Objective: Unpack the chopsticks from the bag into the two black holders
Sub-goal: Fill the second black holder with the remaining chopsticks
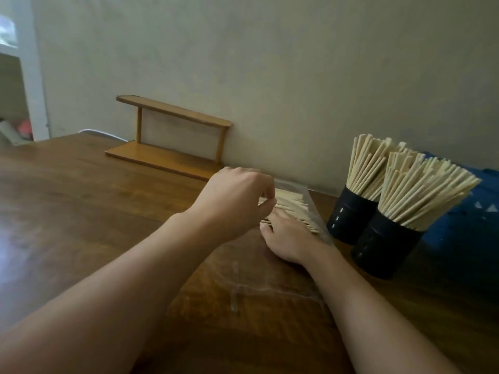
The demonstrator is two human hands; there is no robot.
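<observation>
Left hand pinching clear plastic bag; right hand gripping pale wooden chopsticks; crammed black cylindrical holders risking spill.

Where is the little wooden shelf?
In the head view, the wooden shelf stands on the table against the wall, left of the two black holders and beyond the hands.

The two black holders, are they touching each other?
Cannot tell. In the head view the near holder overlaps the far holder, so no gap shows, but the near one hides the place where contact would be.
</observation>
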